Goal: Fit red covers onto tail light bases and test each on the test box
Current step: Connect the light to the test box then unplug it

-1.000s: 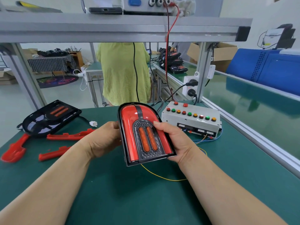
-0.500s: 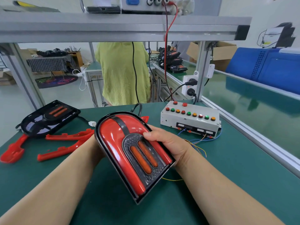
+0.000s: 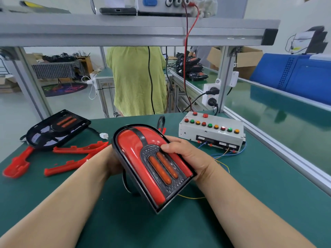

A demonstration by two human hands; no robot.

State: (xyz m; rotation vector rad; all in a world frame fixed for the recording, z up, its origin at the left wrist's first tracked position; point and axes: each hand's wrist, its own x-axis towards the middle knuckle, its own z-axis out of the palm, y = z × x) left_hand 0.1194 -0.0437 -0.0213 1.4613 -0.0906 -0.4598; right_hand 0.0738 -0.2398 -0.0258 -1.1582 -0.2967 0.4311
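- green worktop: fills the lower frame.
- red-covered black plastic tail light: held above the worktop at frame centre. Long axis slants from the rounded end at upper left to the flat end at lower right.
- white test box with coloured buttons: right of centre, just beyond the light; right hand is nearer to it.
- right hand: grasps the light's right edge, thumb on the cover.
- left hand: behind the left edge, fingers hidden; cannot tell its grip.

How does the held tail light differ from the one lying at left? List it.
Held tail light has its red cover; left tail light is bare black. Held one is tilted off the table; left one lies on it. Both show twin orange strips.
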